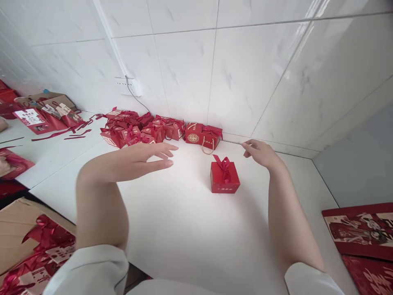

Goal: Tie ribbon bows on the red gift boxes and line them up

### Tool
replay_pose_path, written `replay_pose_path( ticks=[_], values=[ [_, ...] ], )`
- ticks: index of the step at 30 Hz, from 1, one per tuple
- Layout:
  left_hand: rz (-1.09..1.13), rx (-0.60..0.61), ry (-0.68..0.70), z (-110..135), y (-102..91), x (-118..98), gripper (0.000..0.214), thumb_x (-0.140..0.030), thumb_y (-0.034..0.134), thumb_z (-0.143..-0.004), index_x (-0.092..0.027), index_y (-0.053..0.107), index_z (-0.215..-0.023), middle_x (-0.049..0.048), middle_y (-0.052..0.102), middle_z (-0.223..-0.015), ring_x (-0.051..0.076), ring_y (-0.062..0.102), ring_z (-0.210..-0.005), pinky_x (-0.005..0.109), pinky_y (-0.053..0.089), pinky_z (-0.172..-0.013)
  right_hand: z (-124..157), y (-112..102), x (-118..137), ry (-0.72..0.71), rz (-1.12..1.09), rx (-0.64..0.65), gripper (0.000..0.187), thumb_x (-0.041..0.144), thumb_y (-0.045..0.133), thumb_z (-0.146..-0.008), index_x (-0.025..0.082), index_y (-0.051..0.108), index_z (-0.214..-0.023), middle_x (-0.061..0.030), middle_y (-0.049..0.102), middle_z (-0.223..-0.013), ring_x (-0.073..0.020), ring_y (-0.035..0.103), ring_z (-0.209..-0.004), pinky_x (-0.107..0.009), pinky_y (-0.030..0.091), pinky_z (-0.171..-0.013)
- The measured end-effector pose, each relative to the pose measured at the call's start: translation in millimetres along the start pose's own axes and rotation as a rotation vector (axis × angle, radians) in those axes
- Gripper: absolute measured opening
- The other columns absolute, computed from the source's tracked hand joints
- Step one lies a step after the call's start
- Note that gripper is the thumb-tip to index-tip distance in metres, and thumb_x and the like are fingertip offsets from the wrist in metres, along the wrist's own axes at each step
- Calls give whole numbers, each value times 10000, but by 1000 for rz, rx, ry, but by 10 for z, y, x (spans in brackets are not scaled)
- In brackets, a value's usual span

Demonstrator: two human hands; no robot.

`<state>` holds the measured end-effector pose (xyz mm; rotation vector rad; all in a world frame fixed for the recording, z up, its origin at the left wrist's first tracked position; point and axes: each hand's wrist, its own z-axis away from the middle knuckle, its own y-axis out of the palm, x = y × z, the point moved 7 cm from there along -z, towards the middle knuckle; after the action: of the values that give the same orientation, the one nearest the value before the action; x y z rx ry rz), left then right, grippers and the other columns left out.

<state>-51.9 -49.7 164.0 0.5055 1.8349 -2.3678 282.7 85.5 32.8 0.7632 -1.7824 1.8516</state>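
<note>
A small red gift box (225,182) with a dark red ribbon bow on top sits upright on the white table (184,229), apart from both hands. To its left, my left hand (144,159) is held above the table with its fingers stretched and apart, holding nothing. On the other side, my right hand (259,152) is raised with loosely bent fingers, and nothing shows in them. Behind the box, against the wall, stands a red box with a gold cord handle (204,137). More ribboned red boxes (132,127) are clustered beyond my left hand.
Red bags (46,119) and loose ribbon pieces (78,133) lie at the far left. An open cardboard carton (18,217) at lower left holds ribboned red boxes. Printed red bags (362,233) are at the right edge. A cable runs from the wall socket (129,86).
</note>
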Motion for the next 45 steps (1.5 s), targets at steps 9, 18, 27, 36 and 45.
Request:
replay_pose_path(
  ticks=[9, 18, 27, 36, 45],
  values=[
    [282, 274, 157, -429, 734, -248, 601, -625, 416, -848, -330, 426, -1372, 37, 535, -1364, 228, 516, -1229, 306, 432, -952, 582, 441, 282, -89, 32, 338, 388, 503, 415, -904, 291, 520, -1211, -75, 690, -1037, -241, 655, -818, -350, 499, -658],
    [221, 86, 312, -637, 798, -328, 506, -503, 454, -876, -321, 443, -1348, 7, 436, -1444, 227, 453, -1275, 312, 409, -989, 834, 231, 733, -384, -128, 94, 389, 359, 410, -938, 357, 418, -1326, 2, 461, -1408, -228, 491, -1231, -399, 448, -971],
    [230, -84, 336, -1109, 1206, -512, 430, -320, 551, -813, -217, 532, -1230, 83, 553, -1248, 230, 553, -1089, 331, 459, -877, 978, 484, 677, -406, 20, 379, 396, 284, 604, -807, 338, 518, -1190, -14, 570, -1214, -216, 588, -1022, -369, 481, -867],
    [186, 117, 215, -1108, 1298, -417, 262, -445, 557, -760, -192, 580, -694, 29, 647, -771, 157, 550, -633, 275, 393, -541, 890, 513, 636, -394, 84, 313, 169, 149, 412, -866, 241, 540, -807, -23, 607, -1007, -166, 589, -768, -320, 463, -708],
    [215, 525, 254, -925, 1419, -475, 278, -468, 640, -669, -195, 605, -630, 12, 623, -672, 139, 514, -569, 259, 351, -479, 720, 460, 483, -360, 219, 156, 217, 138, 366, -896, 255, 545, -930, -36, 634, -985, -190, 588, -762, -303, 416, -625]
  ],
)
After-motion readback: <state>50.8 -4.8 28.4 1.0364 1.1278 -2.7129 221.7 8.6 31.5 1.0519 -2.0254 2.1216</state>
